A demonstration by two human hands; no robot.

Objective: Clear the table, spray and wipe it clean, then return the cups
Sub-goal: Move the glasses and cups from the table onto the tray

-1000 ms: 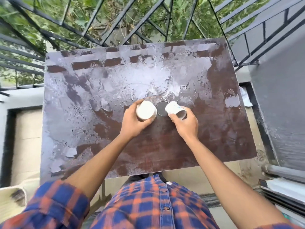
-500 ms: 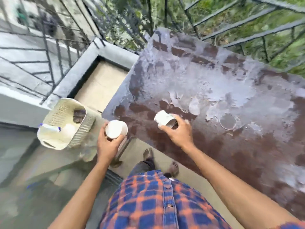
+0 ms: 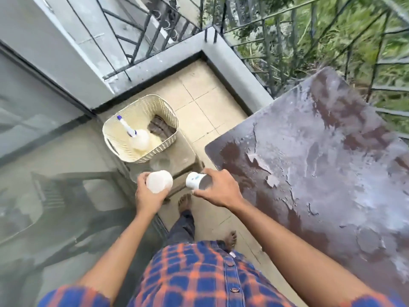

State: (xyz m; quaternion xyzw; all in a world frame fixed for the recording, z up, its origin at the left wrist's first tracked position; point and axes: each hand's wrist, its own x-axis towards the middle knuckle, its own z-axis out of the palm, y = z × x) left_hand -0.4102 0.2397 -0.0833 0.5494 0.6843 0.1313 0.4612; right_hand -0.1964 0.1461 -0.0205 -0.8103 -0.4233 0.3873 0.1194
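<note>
My left hand point(image 3: 147, 197) grips a white cup point(image 3: 159, 181) from below, its white top facing me. My right hand point(image 3: 218, 189) holds a second white cup point(image 3: 194, 180) tilted on its side, with a small blue mark on it. Both cups hang in the air over a low stool point(image 3: 177, 156), left of the brown table point(image 3: 321, 165), whose worn top is wet and patchy. On the stool stands a cream woven basket point(image 3: 115, 131) holding a white spray bottle point(image 3: 138, 138) with a blue-tipped nozzle and a dark folded cloth point(image 3: 161, 128).
A grey parapet with a black metal railing point(image 3: 234, 63) runs behind the table and basket. A glass door point(image 3: 44, 173) fills the left side. My bare feet point(image 3: 184, 202) stand on beige floor tiles between door and table.
Both hands lifted the cups off the middle of the table and carried them left, past the table's edge, to above the stool. My view swung left toward the basket.
</note>
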